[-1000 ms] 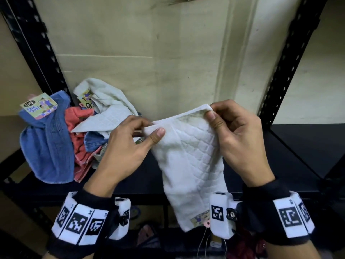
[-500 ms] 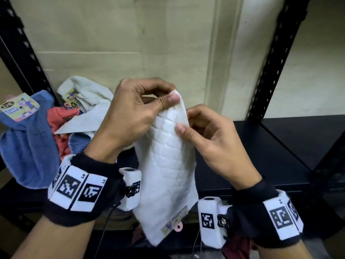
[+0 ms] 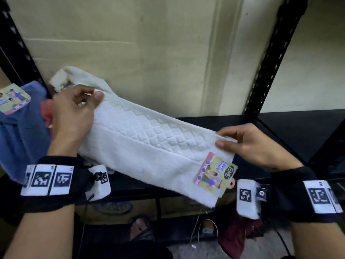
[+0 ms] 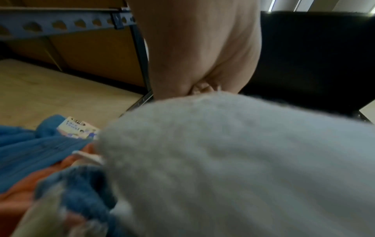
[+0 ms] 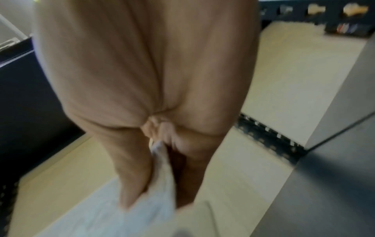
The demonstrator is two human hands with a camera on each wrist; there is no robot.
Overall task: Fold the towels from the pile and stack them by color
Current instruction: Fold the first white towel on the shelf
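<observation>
Stretching quilted white towel [image 3: 149, 144] between left hand [image 3: 72, 116], right hand [image 3: 252, 144]

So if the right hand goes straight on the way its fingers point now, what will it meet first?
The right hand points left along the white towel it pinches, so it would mostly push into that towel. Beyond it comes the left hand, then the pile. Depth is unclear, so this is a guess.
</observation>
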